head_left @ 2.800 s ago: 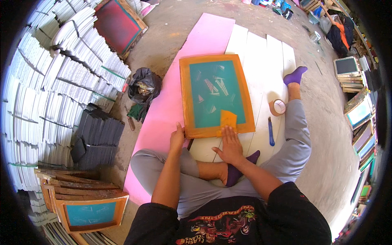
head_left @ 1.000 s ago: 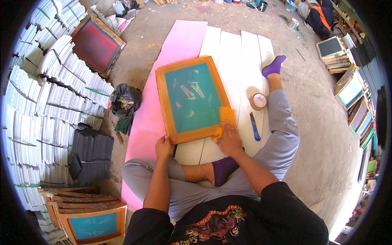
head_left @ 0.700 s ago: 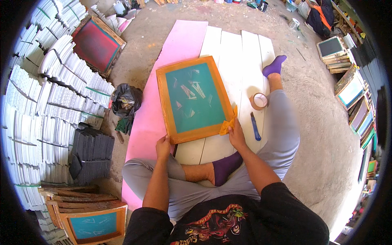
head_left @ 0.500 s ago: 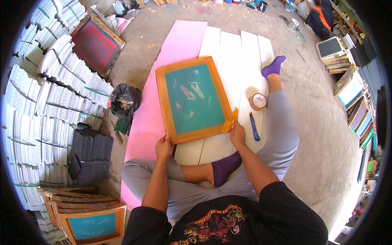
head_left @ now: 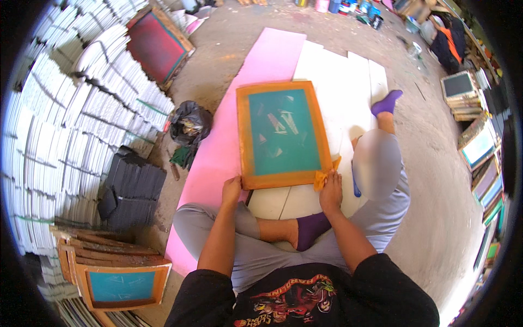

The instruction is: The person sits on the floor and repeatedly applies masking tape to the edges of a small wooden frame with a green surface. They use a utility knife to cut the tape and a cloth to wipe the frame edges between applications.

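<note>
- My blurred right knee [head_left: 376, 163] blocks most of a blue tool [head_left: 357, 189].
- My left hand [head_left: 231, 189] pinches the near left corner of the framed screen [head_left: 286, 133]; my right hand [head_left: 331, 192] clasps a crumpled orange cloth [head_left: 321, 180] at the near right corner, and I can't tell whether it grips the frame too.
- Teal, orange-bordered, pale-marked, the screen lies before me across pink board [head_left: 212, 174] and white boards [head_left: 327, 71].
- Left sits a black bag [head_left: 192, 121].

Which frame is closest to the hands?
The orange frame with the blue-green middle, over the pink and white boards; the other frames are off to the sides.
</note>
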`<state>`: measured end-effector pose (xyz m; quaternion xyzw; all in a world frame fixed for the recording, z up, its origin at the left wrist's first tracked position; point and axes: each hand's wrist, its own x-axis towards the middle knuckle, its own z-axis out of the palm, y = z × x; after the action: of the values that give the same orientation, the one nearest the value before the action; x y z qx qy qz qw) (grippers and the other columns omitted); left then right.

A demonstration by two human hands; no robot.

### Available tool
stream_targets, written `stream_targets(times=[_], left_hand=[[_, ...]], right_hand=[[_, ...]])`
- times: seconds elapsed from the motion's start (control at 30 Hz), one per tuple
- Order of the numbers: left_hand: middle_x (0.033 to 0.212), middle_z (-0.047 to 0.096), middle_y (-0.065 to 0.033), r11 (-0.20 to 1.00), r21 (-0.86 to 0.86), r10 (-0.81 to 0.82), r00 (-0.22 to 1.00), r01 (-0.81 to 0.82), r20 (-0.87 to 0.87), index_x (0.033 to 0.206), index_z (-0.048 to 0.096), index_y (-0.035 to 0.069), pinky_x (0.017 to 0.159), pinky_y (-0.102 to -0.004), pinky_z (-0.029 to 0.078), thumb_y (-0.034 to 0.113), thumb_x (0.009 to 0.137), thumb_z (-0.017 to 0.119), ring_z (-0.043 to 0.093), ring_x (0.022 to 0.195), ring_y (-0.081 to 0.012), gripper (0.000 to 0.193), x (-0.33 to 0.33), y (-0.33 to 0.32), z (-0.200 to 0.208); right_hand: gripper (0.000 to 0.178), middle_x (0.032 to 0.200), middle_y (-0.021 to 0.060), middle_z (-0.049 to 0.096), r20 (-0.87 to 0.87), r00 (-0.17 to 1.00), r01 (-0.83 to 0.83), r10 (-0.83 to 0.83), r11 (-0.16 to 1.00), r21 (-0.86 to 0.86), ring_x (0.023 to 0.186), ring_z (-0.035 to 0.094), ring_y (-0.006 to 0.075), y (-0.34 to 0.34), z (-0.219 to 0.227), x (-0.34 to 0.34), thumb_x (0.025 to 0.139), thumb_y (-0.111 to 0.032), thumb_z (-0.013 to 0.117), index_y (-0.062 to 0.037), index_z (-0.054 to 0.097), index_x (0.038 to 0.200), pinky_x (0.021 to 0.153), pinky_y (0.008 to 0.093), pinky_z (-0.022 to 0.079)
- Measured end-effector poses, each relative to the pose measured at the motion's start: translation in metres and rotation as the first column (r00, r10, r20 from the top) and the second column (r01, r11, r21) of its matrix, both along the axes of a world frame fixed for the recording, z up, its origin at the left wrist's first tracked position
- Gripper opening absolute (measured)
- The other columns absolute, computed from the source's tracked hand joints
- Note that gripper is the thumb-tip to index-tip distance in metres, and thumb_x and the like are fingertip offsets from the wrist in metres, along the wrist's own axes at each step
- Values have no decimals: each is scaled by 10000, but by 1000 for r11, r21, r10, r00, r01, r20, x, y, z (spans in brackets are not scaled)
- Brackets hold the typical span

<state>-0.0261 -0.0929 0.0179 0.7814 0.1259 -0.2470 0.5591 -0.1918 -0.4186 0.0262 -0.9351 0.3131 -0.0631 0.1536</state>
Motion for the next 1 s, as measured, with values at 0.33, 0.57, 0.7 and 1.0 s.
stream_targets(times=[0.33,0.57,0.7,1.0], left_hand=[[894,731,-175,969,-170,121,942,-181,-312,1069,709,-78,718,-386,554,508,1061,455,705,753,-261,639,46,16,11],[898,726,-159,897,-268,352,935,-350,-43,1052,707,-85,726,-356,541,451,1061,499,683,780,-225,575,49,3,2],[929,739,-157,908,-184,379,925,-376,-19,1057,724,-77,749,-346,540,430,1054,516,687,797,-215,548,54,3,-2],[1059,748,-200,946,-97,320,937,-309,138,1121,723,-65,864,-373,545,408,1037,524,711,986,-257,520,50,2,27]], right_hand=[[538,1468,194,552,48,646,-735,762,638,-229,1419,476,335,135,7,51,902,-3,543,-5,537,1440,1168,441,398],[548,1338,153,634,109,126,-986,986,136,-94,1311,551,310,164,16,128,870,-96,575,-40,557,1415,1126,414,434],[476,1297,152,647,-20,6,-979,1000,10,204,1289,550,326,170,17,151,902,-123,569,-40,579,1370,1113,410,437],[694,1592,199,392,-54,242,-970,969,242,-18,1483,361,358,158,40,120,990,-409,569,-15,397,1534,1229,479,276]])
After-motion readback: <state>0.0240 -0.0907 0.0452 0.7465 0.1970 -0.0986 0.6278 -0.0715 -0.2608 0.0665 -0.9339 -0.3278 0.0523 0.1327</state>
